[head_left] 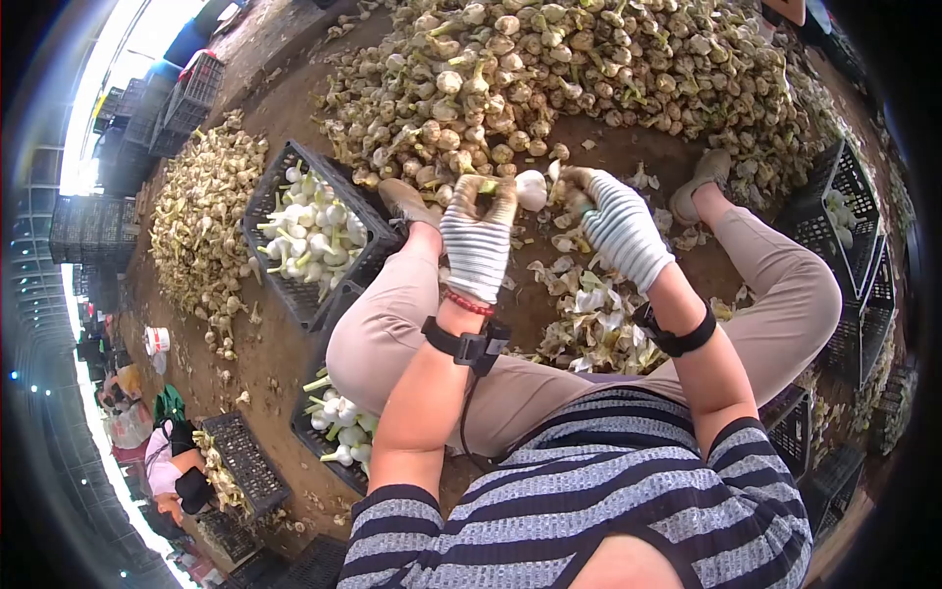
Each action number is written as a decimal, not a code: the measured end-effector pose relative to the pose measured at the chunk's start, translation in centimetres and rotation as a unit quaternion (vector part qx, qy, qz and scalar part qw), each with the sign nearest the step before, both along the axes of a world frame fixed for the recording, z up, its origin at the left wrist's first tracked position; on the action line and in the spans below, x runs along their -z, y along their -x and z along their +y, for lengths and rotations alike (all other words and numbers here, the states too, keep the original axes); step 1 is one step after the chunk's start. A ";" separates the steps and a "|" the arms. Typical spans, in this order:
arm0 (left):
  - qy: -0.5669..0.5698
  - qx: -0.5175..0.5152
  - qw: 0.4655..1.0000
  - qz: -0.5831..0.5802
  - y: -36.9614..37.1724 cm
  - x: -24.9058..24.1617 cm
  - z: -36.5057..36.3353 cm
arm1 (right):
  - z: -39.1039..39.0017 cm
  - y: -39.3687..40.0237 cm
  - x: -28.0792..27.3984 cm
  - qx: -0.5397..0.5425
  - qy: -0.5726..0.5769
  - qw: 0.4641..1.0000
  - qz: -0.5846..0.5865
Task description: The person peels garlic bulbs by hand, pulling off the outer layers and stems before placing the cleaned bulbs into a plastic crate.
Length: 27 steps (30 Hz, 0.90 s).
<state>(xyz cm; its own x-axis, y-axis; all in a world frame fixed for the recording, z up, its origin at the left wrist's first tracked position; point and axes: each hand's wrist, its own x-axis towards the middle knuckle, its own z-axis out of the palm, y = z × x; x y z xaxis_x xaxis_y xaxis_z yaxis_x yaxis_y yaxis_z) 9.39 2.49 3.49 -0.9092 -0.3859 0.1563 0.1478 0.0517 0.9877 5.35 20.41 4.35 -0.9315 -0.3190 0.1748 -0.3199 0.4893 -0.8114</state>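
Observation:
My left hand (480, 236), in a striped white knit glove with soiled fingers, is closed round the green stem of a garlic bulb (531, 190). The bulb is white and clean and points toward my other hand. My right hand (618, 224), gloved the same way, is curled just right of the bulb, its thumb and fingers pinched on a pale strip of garlic skin (555, 171). Loose garlic skins (594, 309) lie on the soil between my legs, below both hands. Beyond my hands rises a big heap of unpeeled garlic (589, 69).
A black crate (278, 278) of cleaned white bulbs stands left of my leg, with another crate of bulbs (343, 427) behind it. More crates (842, 221) stand at the right. A second garlic pile (201, 216) lies far left. Another person (177, 471) is near a crate (245, 461).

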 end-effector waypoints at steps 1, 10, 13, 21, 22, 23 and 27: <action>0.084 -0.013 0.996 -0.008 0.0 -0.6 0.3 | -0.8 -0.2 -1.2 -0.001 -0.035 0.999 0.004; -0.192 -0.183 0.962 0.062 -0.9 -4.0 -8.8 | -0.3 3.6 10.0 -0.125 -0.095 0.987 -0.035; -0.435 -0.257 0.855 0.118 -0.8 -5.3 -11.8 | 0.3 5.0 13.6 -0.120 -0.113 0.966 -0.201; -0.424 -0.116 0.896 -0.060 1.9 -2.6 -5.5 | 0.5 13.6 18.8 -0.079 -0.367 0.903 -0.211; -0.374 -0.130 0.916 -0.057 2.3 -3.1 -4.3 | 0.2 15.2 19.2 -0.039 -0.348 0.918 -0.188; -0.376 -0.132 0.915 -0.062 2.4 -2.5 -3.9 | -0.2 16.7 20.2 -0.017 -0.331 0.934 -0.136; -0.298 -0.109 0.937 -0.149 3.0 0.1 -3.1 | -2.6 21.5 23.1 -0.065 -0.395 0.910 -0.106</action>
